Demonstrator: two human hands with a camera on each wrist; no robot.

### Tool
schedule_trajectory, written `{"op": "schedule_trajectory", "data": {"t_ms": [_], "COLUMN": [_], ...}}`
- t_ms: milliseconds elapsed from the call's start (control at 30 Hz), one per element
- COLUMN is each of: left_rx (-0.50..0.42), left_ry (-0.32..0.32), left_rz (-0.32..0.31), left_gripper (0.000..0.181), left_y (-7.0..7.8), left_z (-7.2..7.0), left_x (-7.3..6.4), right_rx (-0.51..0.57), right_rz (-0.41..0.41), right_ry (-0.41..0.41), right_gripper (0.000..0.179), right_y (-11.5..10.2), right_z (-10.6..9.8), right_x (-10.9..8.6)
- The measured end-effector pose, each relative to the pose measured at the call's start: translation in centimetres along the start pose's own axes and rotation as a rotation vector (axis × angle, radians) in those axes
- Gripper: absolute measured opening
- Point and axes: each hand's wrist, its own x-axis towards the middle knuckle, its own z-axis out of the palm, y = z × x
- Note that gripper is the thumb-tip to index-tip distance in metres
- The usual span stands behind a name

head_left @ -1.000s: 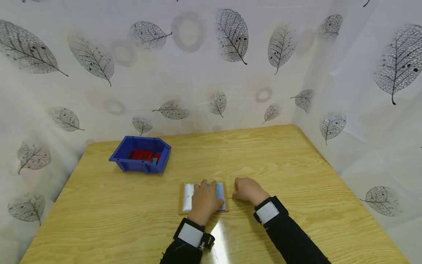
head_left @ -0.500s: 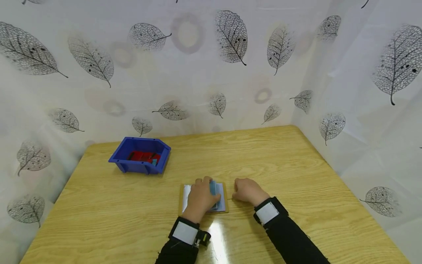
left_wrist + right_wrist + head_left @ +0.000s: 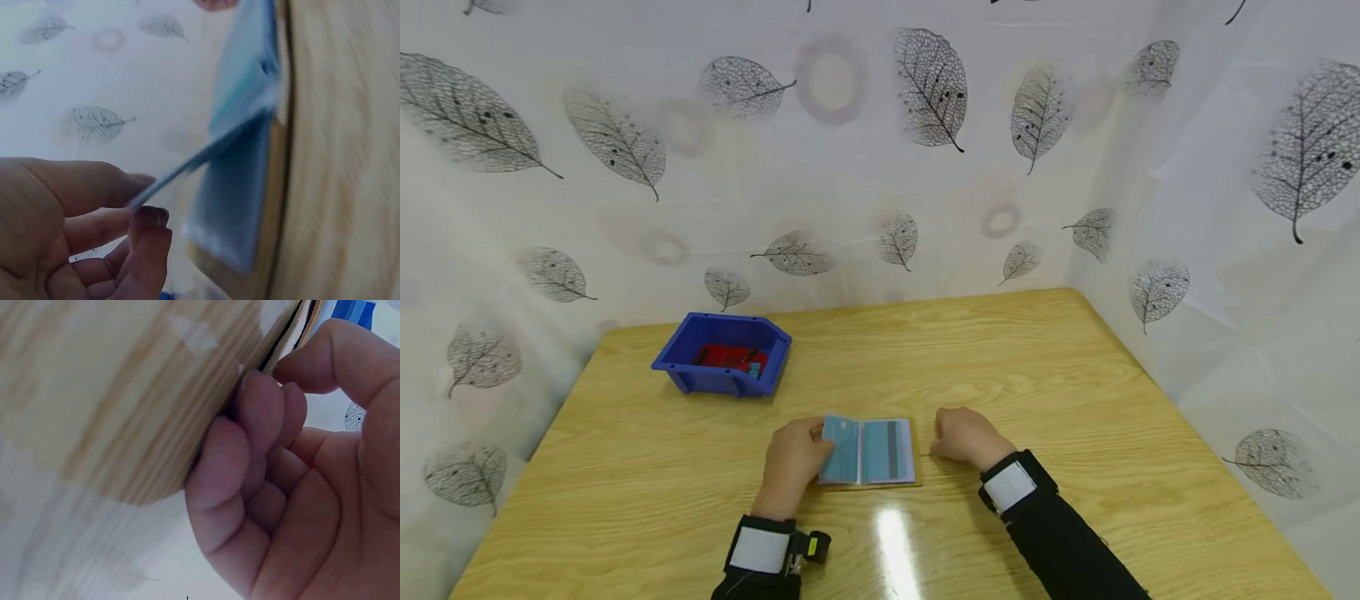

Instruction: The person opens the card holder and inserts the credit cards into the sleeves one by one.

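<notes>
A tan card holder (image 3: 917,468) lies spread flat on the table in the head view, with clear sleeves and blue cards inside. My left hand (image 3: 790,454) pinches the outer edge of a lifted sleeve page (image 3: 841,450) between thumb and fingers. In the left wrist view that page (image 3: 200,159) stands tilted off the others, a blue card inside it. Just right of the holder is my right hand (image 3: 970,437), fingers curled. The right wrist view shows its thumb and forefinger (image 3: 300,365) pinching a thin strap that runs to the holder.
A blue plastic bin (image 3: 715,381) stands at the back left, with red items (image 3: 728,357) and a small light blue piece inside. The wooden table (image 3: 1000,358) is bounded by a white leaf-patterned curtain (image 3: 865,167) behind and at the sides.
My left hand has moved left from over the holder, turning a sleeve page over and uncovering the blue card on the right side. The right hand stays in place.
</notes>
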Motion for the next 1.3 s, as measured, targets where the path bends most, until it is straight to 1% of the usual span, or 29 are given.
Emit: {"op": "schedule_trajectory", "data": {"t_ms": [100,200,233,300,400,467,567,667,733,833,1000,1167,1300], "left_rx": [0.056,0.081,0.095,0.145,0.224,0.245,0.238,0.271,0.302,0.338,0.32,0.291,0.259], "left_ry": [0.005,0.0,0.006,0.035,0.076,0.087,0.058,0.008,-0.011,-0.024,-0.033,-0.057,-0.07], "left_rz": [-0.016,-0.042,-0.045,-0.033,0.011,0.051,0.098,0.109,0.101,0.091,0.08,0.062,0.069], "left_gripper": [0.038,0.039,0.038,0.036,0.033,0.032,0.034,0.039,0.041,0.043,0.043,0.046,0.051], "left_y": [-0.5,-0.7,-0.6,-0.3,0.9,2.3,4.3,5.7,6.1,6.3,6.3,6.2,6.0], "left_z": [0.2,0.4,0.5,0.8,1.8,2.8,4.3,5.7,6.4,7.2,7.5,7.3,6.9], "left_x": [0.0,0.1,0.2,0.2,0.1,0.1,0.1,0.1,0.0,0.1,0.3,0.5,0.8], "right_rx": [0.002,0.012,0.017,0.019,0.009,0.005,0.019,0.046,0.054,0.043,0.027,0.042,0.046], "right_rz": [0.003,0.0,0.0,0.002,0.01,0.018,0.023,0.02,0.018,0.018,0.02,0.013,0.015], "right_ry": [-0.003,-0.008,-0.011,-0.016,-0.017,-0.014,-0.008,-0.013,-0.016,-0.014,-0.007,-0.016,-0.02], "right_gripper": [0.021,0.02,0.02,0.02,0.02,0.021,0.02,0.02,0.02,0.021,0.021,0.021,0.021], "right_y": [0.1,0.1,0.1,0.2,0.2,0.3,0.3,0.2,0.1,0.0,0.1,0.1,0.1], "right_z": [0.0,0.0,0.0,0.0,0.0,0.0,0.0,0.1,0.2,0.3,0.2,0.1,0.1], "right_x": [0.0,0.1,0.1,0.1,0.1,0.1,0.1,0.1,0.2,0.2,0.2,0.2,0.2]}}
